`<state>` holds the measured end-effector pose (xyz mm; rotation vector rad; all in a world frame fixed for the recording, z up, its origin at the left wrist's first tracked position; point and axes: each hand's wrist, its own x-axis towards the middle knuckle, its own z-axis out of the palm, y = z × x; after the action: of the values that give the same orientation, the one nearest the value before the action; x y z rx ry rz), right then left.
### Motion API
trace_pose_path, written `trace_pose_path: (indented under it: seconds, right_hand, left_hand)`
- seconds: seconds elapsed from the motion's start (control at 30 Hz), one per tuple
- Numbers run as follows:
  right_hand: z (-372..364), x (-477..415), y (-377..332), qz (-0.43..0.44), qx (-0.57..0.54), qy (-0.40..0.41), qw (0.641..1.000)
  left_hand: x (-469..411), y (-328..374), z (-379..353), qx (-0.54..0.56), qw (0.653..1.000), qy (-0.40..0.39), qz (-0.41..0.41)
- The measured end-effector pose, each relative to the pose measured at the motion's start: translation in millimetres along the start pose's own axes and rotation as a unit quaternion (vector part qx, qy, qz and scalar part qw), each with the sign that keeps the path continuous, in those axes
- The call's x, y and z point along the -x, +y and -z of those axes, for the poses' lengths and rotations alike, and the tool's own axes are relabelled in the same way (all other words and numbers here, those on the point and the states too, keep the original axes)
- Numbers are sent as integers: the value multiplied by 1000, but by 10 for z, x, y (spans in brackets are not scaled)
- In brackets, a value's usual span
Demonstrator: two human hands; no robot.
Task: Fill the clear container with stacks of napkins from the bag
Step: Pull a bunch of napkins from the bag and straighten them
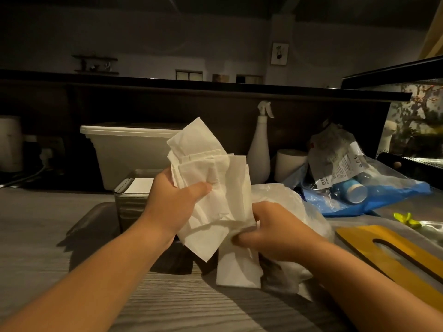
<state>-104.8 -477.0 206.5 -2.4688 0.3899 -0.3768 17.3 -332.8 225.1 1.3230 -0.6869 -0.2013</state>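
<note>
Napkins (pixel 211 183) in the grip of left hand (pixel 172 202) and right hand (pixel 275 231), clear container (pixel 129 207) half-hidden behind.

The picture is dim, with a warm yellow tone. The white napkins (pixel 211 188) are the brightest part and look sharp. Dark soft shadows lie on the bench (pixel 36 224) under the forearms (pixel 107 271). The back wall (pixel 143 32) is almost black and grainy. The wide lens bends the dark ledge (pixel 215 88) near the edges.
</note>
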Motion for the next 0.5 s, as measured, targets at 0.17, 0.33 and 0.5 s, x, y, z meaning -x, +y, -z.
trace_pose_path:
  seconds: [0.17, 0.33, 0.5]
  right_hand:
    - [156, -65, 54, -8, -153, 115, 981]
    - [294, -101, 153, -85, -359, 239, 898]
    - [449, -4, 40, -62, -508, 243, 824]
  left_hand:
    - [-23, 9, 7, 16, 999, 29, -6]
    - [-35, 5, 37, 37, 998, 28, 33]
    - [-4, 2, 26, -13, 992, -87, 86]
